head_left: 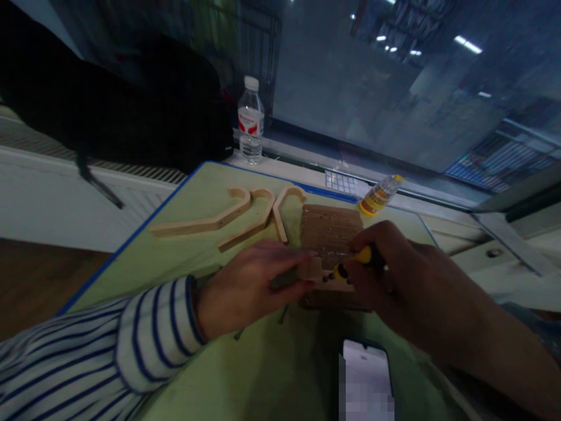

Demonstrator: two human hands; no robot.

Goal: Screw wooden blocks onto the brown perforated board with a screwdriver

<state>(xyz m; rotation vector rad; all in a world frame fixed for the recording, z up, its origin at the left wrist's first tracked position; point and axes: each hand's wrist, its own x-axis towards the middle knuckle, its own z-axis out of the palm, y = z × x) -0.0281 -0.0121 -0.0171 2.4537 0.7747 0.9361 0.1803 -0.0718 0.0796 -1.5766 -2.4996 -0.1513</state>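
My left hand (249,280) pinches a small pale wooden piece (316,270) and steadies it on a brown slatted wooden panel (329,229) lying on the green table (184,257). My right hand (394,275) is wrapped round a yellow-and-black screwdriver (357,260), whose tip points left at the small piece. Both hands meet over the near edge of the panel. The tip itself is hard to make out in the dim light.
Three curved wooden strips (236,219) lie beyond my hands. A glue bottle (380,195) lies at the far table edge, a water bottle (250,120) stands on the sill, a dark bag (131,99) at left. A phone (366,374) lies near me.
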